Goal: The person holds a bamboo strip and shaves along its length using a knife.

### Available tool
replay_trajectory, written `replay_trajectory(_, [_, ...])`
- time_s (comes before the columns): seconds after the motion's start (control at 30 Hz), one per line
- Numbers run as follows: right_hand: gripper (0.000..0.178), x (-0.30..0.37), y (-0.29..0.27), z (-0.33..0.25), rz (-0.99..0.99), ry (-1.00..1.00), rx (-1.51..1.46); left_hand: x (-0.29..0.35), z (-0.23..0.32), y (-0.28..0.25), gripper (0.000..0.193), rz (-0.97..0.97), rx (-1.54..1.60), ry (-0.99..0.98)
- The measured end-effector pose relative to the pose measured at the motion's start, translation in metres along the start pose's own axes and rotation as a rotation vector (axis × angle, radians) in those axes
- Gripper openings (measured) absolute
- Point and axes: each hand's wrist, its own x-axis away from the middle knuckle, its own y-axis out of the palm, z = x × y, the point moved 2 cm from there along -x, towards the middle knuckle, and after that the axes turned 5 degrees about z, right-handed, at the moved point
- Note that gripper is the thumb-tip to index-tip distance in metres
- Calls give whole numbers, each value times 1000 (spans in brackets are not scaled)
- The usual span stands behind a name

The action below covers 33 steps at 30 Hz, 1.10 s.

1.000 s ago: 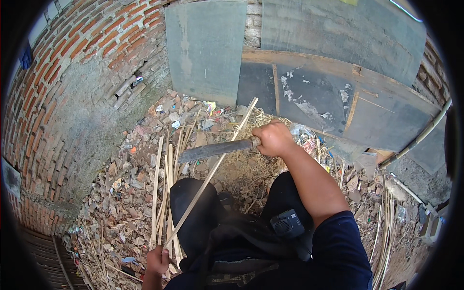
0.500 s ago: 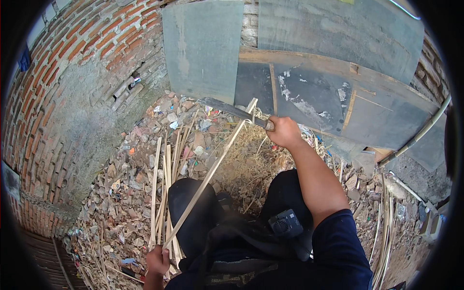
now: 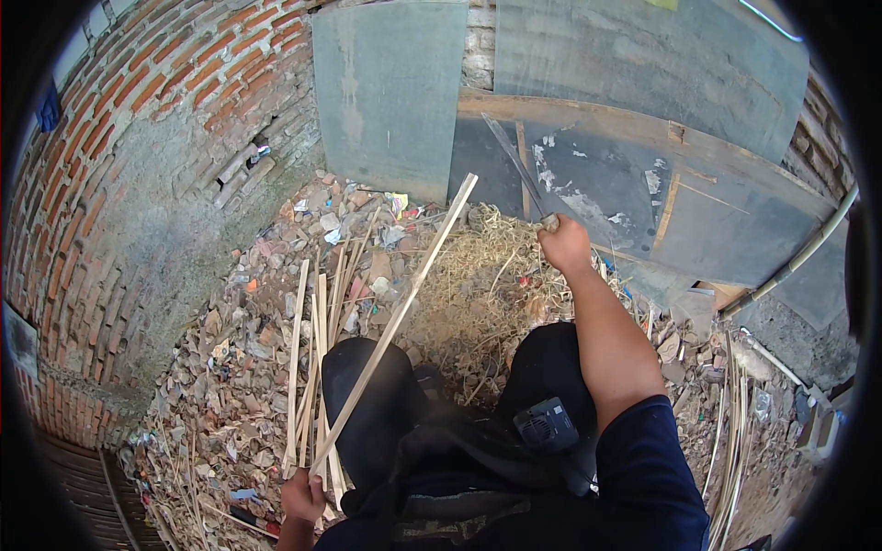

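My left hand is closed round the near end of a long pale bamboo strip. The strip slants up and to the right across my left knee, its far end raised over the rubble. My right hand grips the handle of a machete, whose dark blade points up and left, apart from the strip. Below the strip's far end lies a heap of pale curled shavings. Several more bamboo strips lie to the left of my left knee.
Broken brick and stone rubble with scraps of litter covers the ground. A brick wall rises on the left, grey panels stand ahead. More thin strips lie at the right, near a pale pole. A small black device sits by my right thigh.
The machete has come off the strip and swung up and to the right, its blade now pointing up. A curled shaving no longer hangs at the strip. My left hand has hardly moved.
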Motion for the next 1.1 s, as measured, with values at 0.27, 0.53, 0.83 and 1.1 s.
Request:
replay_trajectory(0.27, [34, 10, 2, -13, 50, -102, 10, -7, 14, 3, 35, -16, -40, 11])
replay_trajectory(0.53, [37, 4, -1, -11, 102, -149, -65, -4, 28, 6, 30, -46, 33, -70])
replay_trajectory(0.83, [32, 21, -10, -37, 29, -387, -176, -9, 35, -2, 36, -238, 326, -258])
replay_trajectory(1.1, [30, 44, -7, -62, -87, -706, -15, -10, 48, 0, 41, -214, 288, -238])
